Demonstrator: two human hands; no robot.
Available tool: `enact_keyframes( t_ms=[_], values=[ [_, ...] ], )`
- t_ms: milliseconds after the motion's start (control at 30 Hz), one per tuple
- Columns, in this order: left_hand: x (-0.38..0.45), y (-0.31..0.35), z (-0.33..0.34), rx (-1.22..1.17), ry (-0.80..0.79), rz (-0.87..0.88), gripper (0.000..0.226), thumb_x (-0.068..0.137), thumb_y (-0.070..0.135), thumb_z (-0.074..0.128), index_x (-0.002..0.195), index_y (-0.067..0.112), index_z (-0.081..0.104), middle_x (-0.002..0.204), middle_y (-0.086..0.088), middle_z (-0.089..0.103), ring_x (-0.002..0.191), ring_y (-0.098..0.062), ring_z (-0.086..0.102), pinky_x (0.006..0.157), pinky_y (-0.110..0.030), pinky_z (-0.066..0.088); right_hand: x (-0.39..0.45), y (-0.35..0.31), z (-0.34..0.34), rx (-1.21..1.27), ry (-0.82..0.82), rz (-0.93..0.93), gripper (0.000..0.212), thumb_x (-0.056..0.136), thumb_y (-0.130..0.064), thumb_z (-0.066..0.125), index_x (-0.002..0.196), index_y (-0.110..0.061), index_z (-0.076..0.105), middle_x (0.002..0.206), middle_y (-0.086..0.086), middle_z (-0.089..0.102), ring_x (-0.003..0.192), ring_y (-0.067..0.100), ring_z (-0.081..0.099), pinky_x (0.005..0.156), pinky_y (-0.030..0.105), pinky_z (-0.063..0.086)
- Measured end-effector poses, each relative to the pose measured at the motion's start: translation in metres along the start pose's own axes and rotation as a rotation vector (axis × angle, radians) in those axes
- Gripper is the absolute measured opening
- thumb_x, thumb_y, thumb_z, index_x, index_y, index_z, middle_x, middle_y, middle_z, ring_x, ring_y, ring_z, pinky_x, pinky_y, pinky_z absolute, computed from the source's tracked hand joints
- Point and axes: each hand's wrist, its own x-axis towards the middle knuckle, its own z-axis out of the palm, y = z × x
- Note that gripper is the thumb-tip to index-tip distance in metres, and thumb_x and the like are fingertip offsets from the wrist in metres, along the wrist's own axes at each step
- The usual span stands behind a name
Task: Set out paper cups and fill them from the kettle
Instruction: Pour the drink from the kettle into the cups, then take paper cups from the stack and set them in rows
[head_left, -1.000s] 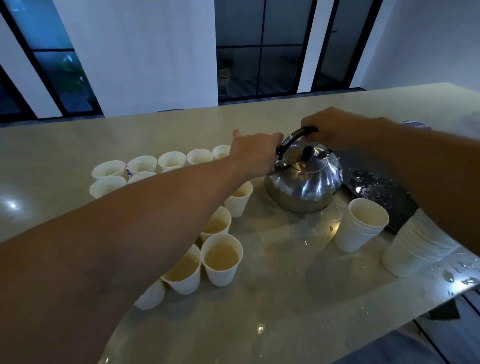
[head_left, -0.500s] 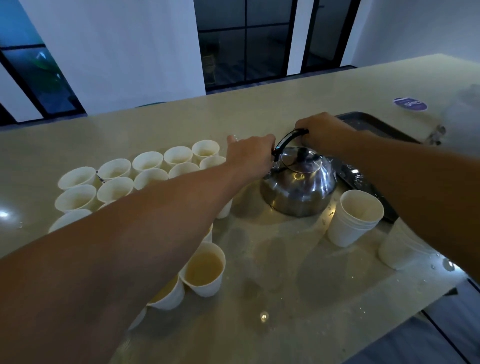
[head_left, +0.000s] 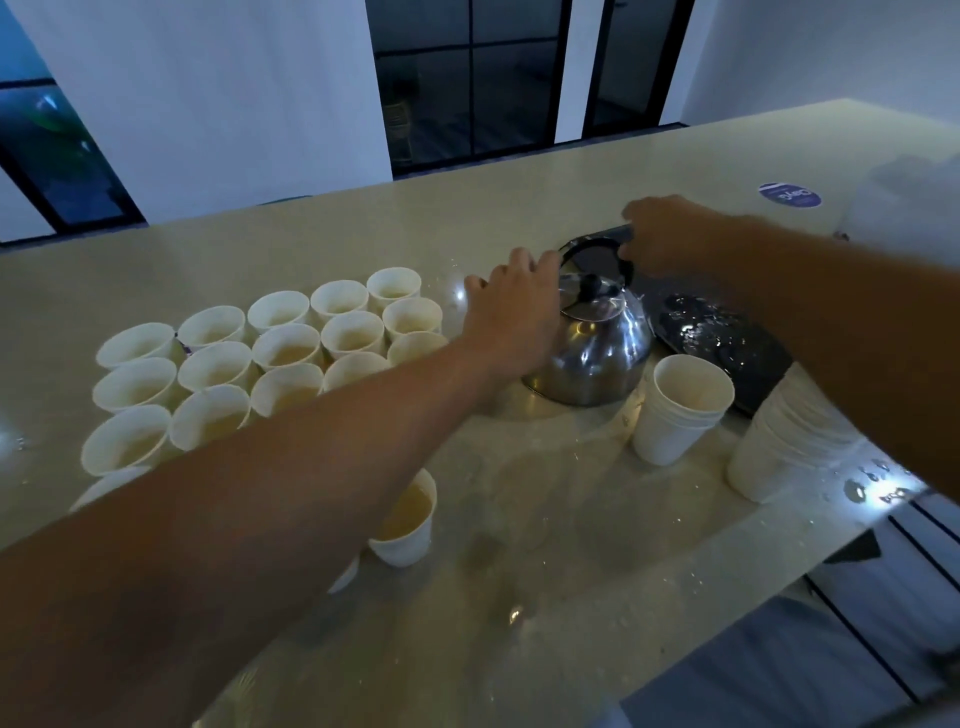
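A shiny steel kettle (head_left: 597, 358) with a black handle and lid knob stands on the beige table (head_left: 545, 545). My right hand (head_left: 667, 234) grips the far right end of the handle. My left hand (head_left: 519, 306) reaches over the kettle's left side, fingers stretched toward the handle's base, touching it. Several white paper cups (head_left: 285, 353) stand in rows at the left, many holding pale liquid. One filled cup (head_left: 408, 519) sits near my left forearm, which hides other cups.
A short stack of empty cups (head_left: 680, 415) stands right of the kettle, and a taller stack (head_left: 779, 452) nearer the table's right edge. A wet dark tray (head_left: 727, 338) lies behind them. Water drops dot the table. A purple sticker (head_left: 789, 196) is far right.
The kettle stays on the table with both hands at it. My right hand has slid toward the handle's far end. The view has swung, showing more cups at the left.
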Motion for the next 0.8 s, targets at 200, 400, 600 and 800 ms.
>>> enact_keyframes(
  t_ms=[200,400,600,800],
  values=[
    [-0.047,0.055,0.042,-0.450,-0.269,0.026,0.079,0.073,0.038,0.067,0.142,0.016,0.038,0.133,-0.010,0.053,0.123,-0.032,0.051,0.101,-0.043,0.045,-0.031,-0.007,-0.002,-0.218,-0.425,-0.012,0.030,0.093,-0.029,0.065,0.074,-0.008,0.072,0.055,0.000,0.067,0.048,0.012,0.062,0.053,0.024,0.049],
    [-0.067,0.088,0.097,-0.980,-0.377,-0.147,0.113,0.071,0.021,0.087,0.152,0.023,0.009,0.136,0.015,0.034,0.118,-0.006,0.042,0.094,-0.025,0.038,-0.068,-0.011,0.009,-0.571,-0.721,-0.148,0.078,0.071,-0.060,0.078,0.140,-0.033,0.051,0.132,0.003,0.061,0.113,0.023,0.061,0.095,0.035,0.051],
    [-0.083,0.105,0.096,-1.200,-0.194,-0.319,0.090,0.082,0.027,0.078,0.148,0.032,0.017,0.113,0.016,0.057,0.096,-0.005,0.061,0.076,-0.021,0.047,-0.087,-0.015,0.014,-0.473,-0.649,-0.160,0.074,0.068,-0.047,0.085,0.132,-0.041,0.048,0.134,0.000,0.052,0.116,0.026,0.056,0.094,0.039,0.051],
    [-0.107,0.072,0.049,-1.318,0.186,-0.322,0.074,0.079,0.042,0.078,0.136,0.034,0.030,0.117,0.009,0.059,0.093,-0.004,0.066,0.076,-0.032,0.060,-0.104,-0.052,-0.032,0.240,-0.364,-0.215,0.062,0.064,-0.064,0.078,0.113,-0.037,0.052,0.115,-0.003,0.062,0.097,0.023,0.066,0.081,0.042,0.059]
  ],
)
